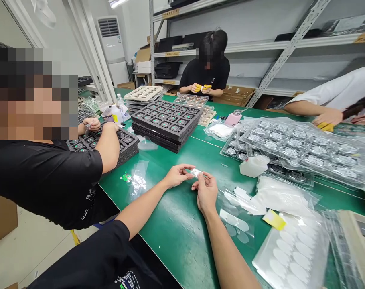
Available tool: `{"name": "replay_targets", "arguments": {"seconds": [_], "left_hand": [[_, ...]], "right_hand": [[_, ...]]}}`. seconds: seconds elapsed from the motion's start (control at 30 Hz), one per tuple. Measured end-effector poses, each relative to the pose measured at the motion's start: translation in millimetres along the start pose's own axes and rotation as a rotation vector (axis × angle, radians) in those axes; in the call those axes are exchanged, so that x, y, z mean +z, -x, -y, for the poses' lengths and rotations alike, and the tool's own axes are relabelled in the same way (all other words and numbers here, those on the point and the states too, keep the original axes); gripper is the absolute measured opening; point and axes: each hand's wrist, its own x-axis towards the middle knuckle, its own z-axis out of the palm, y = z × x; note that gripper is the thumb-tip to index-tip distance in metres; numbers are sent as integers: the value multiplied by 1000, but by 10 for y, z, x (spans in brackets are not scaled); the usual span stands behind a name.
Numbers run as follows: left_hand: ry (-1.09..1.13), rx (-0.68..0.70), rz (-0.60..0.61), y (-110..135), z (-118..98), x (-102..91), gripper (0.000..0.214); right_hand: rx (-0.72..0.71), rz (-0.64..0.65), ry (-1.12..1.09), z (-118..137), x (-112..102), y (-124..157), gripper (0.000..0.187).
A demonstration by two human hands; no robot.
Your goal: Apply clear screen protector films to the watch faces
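Observation:
Between my two hands, above the green table (pixel 182 224), is a small shiny whitish piece (pixel 195 172); its exact kind is too small to make out. My left hand (pixel 178 176) pinches its left side with thumb and fingers. On the other side, my right hand (pixel 205 190) grips it with the thumb on top and the fingers curled below. To the right of my right hand lies a clear sheet with oval stickers (pixel 236 224). Clear film strips (pixel 138 180) and a few small green dots (pixel 126 177) are on the table left of my hands.
A stack of black foam trays (pixel 167 120) with round parts stands ahead. Clear blister trays (pixel 303 144), a white bottle (pixel 254 165) and white sticker sheets (pixel 293 251) crowd the right. A co-worker (pixel 50 172) sits close on my left; two others work across the table.

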Motion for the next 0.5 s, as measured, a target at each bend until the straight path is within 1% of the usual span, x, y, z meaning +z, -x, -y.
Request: {"name": "replay_targets", "arguments": {"seconds": [0.17, 0.37, 0.43, 0.5], "left_hand": [[13, -17, -2, -6, -20, 1, 79], [37, -23, -2, 28, -47, -20, 69], [65, -21, -7, 51, -77, 6, 66], [106, -1, -49, 31, -155, 43, 66]], "right_hand": [[-9, 2, -7, -19, -10, -8, 60], [-25, 37, -15, 4, -16, 6, 55], [-29, 60, -27, 19, -15, 9, 55], [-35, 65, -44, 26, -16, 6, 56]]}}
